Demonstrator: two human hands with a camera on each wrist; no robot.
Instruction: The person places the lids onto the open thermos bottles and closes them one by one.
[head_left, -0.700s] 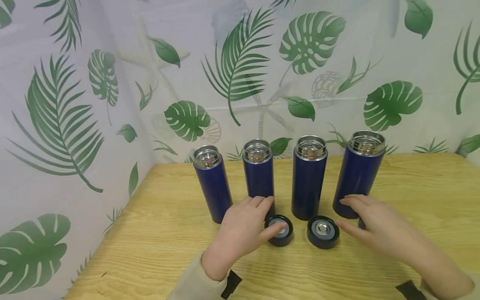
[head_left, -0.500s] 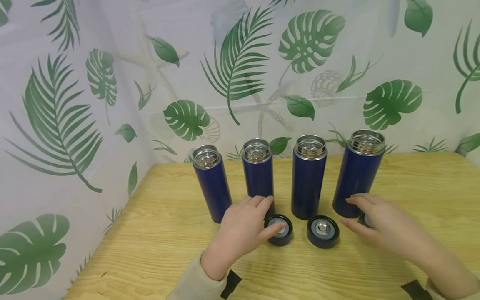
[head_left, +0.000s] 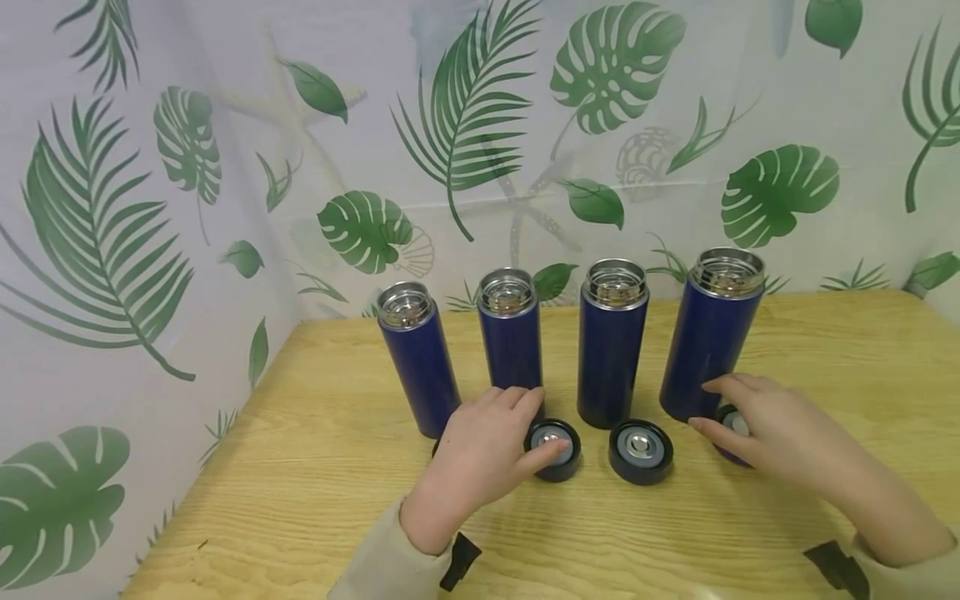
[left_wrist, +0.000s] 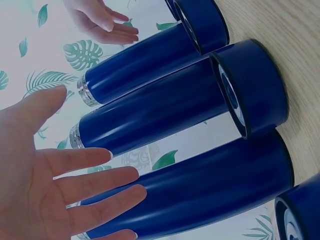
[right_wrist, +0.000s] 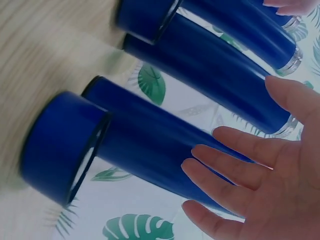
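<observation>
Right hand (head_left: 780,433) shifted right, baring 1 lid (head_left: 737,424) more, fingers (right_wrist: 225,164) outstretched like left hand's (head_left: 476,454).

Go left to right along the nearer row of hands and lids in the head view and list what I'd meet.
Left hand → partly covered lid → fully visible lid → right hand. Anything mostly behind a hand is left out.

Behind a pale-yellow, wood-grained tabletop (head_left: 300,517) hangs a smooth white sheet (head_left: 435,150) printed with green tropical leaves (head_left: 618,67) and faint starfish (head_left: 517,200); it turns a corner at left, evenly lit.
</observation>
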